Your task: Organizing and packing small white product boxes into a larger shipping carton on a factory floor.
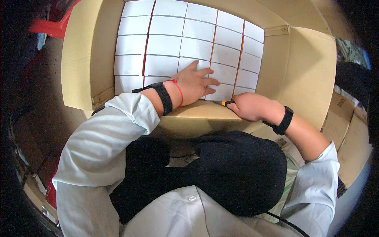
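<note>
Two hands | left hand (194, 83) flat, fingers apart, on white boxes (166, 45) | right hand (249, 106) clamped on orange-tipped tool (224, 103)

Head view (close), looking straight down

The place looked like a packing or storage room of a warehouse. A large open brown cardboard carton (304, 67) stood filled with tight, even rows of small plain white boxes (173, 43), and more flat brown cardboard boxes (347, 126) lay stacked at the right edge. A red plastic piece (49, 25) sat on the dim bare floor (47, 75) behind the carton.
</note>
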`<action>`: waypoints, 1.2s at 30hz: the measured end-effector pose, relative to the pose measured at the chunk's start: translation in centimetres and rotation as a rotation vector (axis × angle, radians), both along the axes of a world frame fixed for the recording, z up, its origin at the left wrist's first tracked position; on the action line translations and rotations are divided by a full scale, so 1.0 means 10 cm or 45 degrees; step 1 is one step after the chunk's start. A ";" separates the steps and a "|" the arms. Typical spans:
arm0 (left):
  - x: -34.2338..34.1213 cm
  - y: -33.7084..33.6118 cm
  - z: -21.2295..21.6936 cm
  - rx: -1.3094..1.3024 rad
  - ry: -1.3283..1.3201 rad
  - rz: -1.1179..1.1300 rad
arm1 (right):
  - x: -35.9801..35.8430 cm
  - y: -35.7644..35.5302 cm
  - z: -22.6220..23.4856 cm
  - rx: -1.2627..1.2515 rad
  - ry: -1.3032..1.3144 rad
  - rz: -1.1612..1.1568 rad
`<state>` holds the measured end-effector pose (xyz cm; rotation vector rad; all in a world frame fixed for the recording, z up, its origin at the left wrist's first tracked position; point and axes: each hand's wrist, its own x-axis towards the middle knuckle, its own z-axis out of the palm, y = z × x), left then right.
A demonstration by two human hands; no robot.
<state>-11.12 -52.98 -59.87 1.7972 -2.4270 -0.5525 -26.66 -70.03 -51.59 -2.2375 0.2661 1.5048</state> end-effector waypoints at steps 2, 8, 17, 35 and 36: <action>0.02 0.02 0.00 -0.013 -0.009 0.007 | 0.10 0.06 0.02 0.000 0.049 0.033; -0.02 0.01 -0.12 -0.085 0.091 0.026 | 0.29 0.14 0.02 0.051 0.151 0.159; -0.02 0.03 -0.03 -0.068 -0.010 -0.011 | 0.31 0.12 0.03 0.009 0.259 0.092; -0.04 0.05 -0.15 -0.076 -0.011 0.014 | 0.43 0.13 0.12 0.025 0.475 0.110; -0.05 0.05 -0.15 -0.069 0.012 0.019 | 0.41 0.11 0.09 0.026 0.477 0.116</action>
